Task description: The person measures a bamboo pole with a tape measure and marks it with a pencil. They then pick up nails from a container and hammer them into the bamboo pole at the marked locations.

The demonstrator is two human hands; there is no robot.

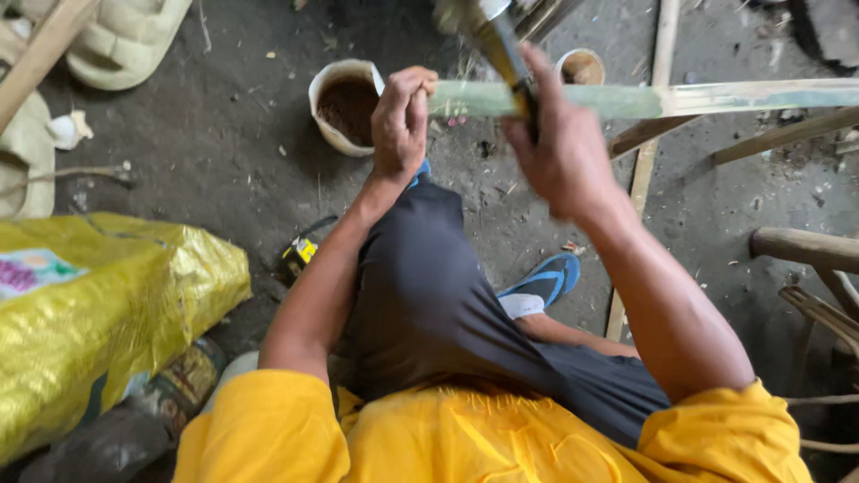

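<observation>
Shaving in hand: left hand (401, 121) clenched round pale bamboo strip (680, 98), right hand (559, 148) gripping raised blade (501, 45); next stroke needs a steady strip.

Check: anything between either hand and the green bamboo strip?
Nothing visible. The left hand is closed around the near end of the green bamboo strip, and the right hand holds a dark-handled blade directly against it.
</observation>
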